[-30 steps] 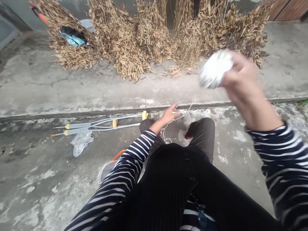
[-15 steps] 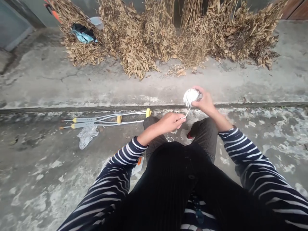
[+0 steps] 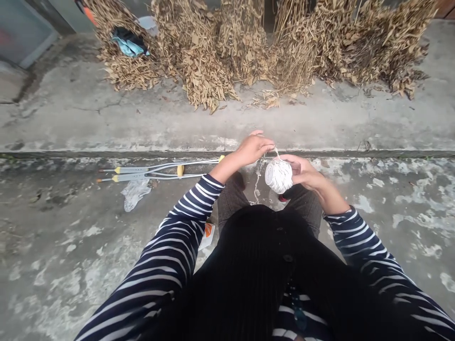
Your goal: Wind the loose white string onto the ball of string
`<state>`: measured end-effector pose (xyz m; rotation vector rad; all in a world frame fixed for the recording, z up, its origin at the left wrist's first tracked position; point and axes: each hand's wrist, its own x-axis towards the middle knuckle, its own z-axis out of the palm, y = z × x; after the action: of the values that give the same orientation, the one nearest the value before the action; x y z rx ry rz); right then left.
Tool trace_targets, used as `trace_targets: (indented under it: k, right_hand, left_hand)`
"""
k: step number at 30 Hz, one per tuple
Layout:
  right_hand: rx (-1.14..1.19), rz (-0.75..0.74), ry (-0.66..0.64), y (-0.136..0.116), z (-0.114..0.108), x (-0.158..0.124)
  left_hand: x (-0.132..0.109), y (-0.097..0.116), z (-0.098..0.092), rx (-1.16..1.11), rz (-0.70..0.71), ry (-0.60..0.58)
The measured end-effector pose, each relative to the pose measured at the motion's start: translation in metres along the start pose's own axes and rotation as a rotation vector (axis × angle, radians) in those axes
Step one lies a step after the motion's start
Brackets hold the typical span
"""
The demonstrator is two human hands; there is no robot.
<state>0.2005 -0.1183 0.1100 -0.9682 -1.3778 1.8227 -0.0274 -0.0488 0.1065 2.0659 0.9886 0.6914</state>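
Note:
I sit on a concrete floor with my legs stretched out in dark trousers. My right hand (image 3: pixel 302 171) is closed round a ball of white string (image 3: pixel 279 175), held above my knees. Just up and left of the ball, my left hand (image 3: pixel 253 149) pinches the loose string end (image 3: pixel 273 150). A strand of the string (image 3: pixel 259 182) hangs down from that hand toward my lap. Both sleeves are navy with white stripes.
A pair of metal crutches (image 3: pixel 156 171) lies on the floor to the left, beside a crumpled clear plastic bag (image 3: pixel 134 193). A low concrete step (image 3: pixel 106 154) crosses the view. Bundles of dry brown plants (image 3: pixel 256 47) are heaped beyond it, with a blue cloth (image 3: pixel 128 45) on them.
My right hand came down from high on the right with the string ball to above my knees. My left hand rose from the floor and took the string end.

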Motion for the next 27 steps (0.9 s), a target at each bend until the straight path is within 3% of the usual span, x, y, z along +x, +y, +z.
trace_targets:
  k: [6, 10, 13, 16, 18, 21, 24, 27]
  right_hand:
    - [0.075, -0.049, 0.246, 0.0, 0.003, -0.01]
    - [0.008, -0.167, 0.417, -0.003, -0.015, -0.006]
    - [-0.126, -0.292, 0.615, 0.006, -0.026, 0.008]
    - [-0.46, -0.339, 0.717, 0.02, -0.031, 0.022]
    - [-0.732, -0.341, 0.664, 0.026, -0.032, 0.026]
    - [-0.967, -0.313, 0.444, 0.027, -0.028, 0.023]
    - [-0.852, -0.18, 0.273, 0.02, -0.024, 0.016]
    - [-0.536, 0.016, 0.17, 0.013, -0.021, 0.009]
  left_hand:
    - [-0.007, -0.024, 0.052, -0.254, -0.201, 0.008]
    - [-0.031, -0.015, 0.081, -0.296, -0.262, -0.107]
    - [-0.048, 0.003, 0.08, -0.341, -0.266, -0.196]
    - [-0.054, 0.019, 0.061, -0.325, -0.272, -0.27]
    - [-0.05, 0.023, 0.044, -0.263, -0.249, -0.302]
    - [-0.037, 0.02, 0.02, -0.094, -0.175, -0.274]
    - [-0.022, 0.011, 0.005, 0.128, -0.08, -0.173]
    - [-0.011, 0.007, 0.0, 0.24, 0.049, -0.131]
